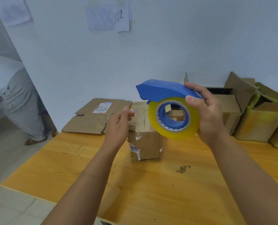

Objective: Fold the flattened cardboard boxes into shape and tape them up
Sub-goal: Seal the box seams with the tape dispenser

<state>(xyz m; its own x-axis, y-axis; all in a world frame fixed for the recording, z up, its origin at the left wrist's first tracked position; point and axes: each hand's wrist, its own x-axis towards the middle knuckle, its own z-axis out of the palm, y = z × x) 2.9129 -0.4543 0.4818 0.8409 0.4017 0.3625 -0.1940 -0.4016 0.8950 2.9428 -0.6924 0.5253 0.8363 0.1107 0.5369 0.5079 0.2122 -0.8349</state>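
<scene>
Cardboard lies flattened at the far left of the yellow wooden table (151, 184): a brown, unfolded sheet with a white shipping label (96, 116), not yet shaped. Beyond the table edge, a person in striped trousers (23, 103) stands on the floor.

The left hand (118, 122) hovers over the near edge of that sheet and just left of the small brown cardboard box (145, 143), fingers loosely curled with thumb and forefinger close together; whether they pinch a free end of tape I cannot tell, since clear film would barely show here. The box stands upright mid-table, already formed, with creased clear tape and old label scraps on its front.

Above and right of it, the right hand (206, 114) is wrapped round the blue plastic tape dispenser with its yellowish clear tape roll (172, 111), thumb on the roll's side, fingers over the rear of the blue housing, held in the air clear of the box.

At the far right, several taped brown boxes (257, 117) stand grouped along the wall.

The main risk, I judge, is the tape end: if it slips back onto the roll or folds on itself, it will stick crooked. The light box could also tip or slide when tape is pulled across it with no hand steadying it.
</scene>
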